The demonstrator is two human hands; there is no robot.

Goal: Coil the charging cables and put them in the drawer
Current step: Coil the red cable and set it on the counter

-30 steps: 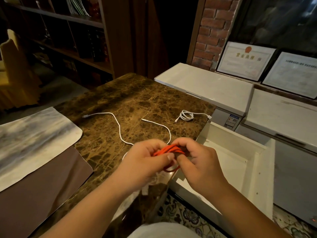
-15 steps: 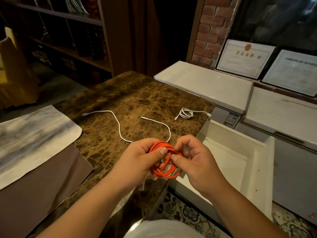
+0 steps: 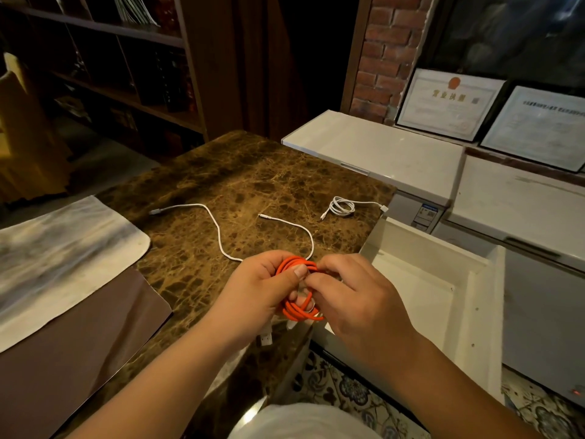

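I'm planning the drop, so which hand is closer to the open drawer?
Right. The right hand sits beside the drawer at its near-left corner; the left hand is farther left over the marble top, across the orange cable.

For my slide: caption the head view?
Both hands hold a coiled orange cable beside the open drawer.

Orange cable coil (image 3: 299, 308) between both hands; open drawer (image 3: 487, 280) beside
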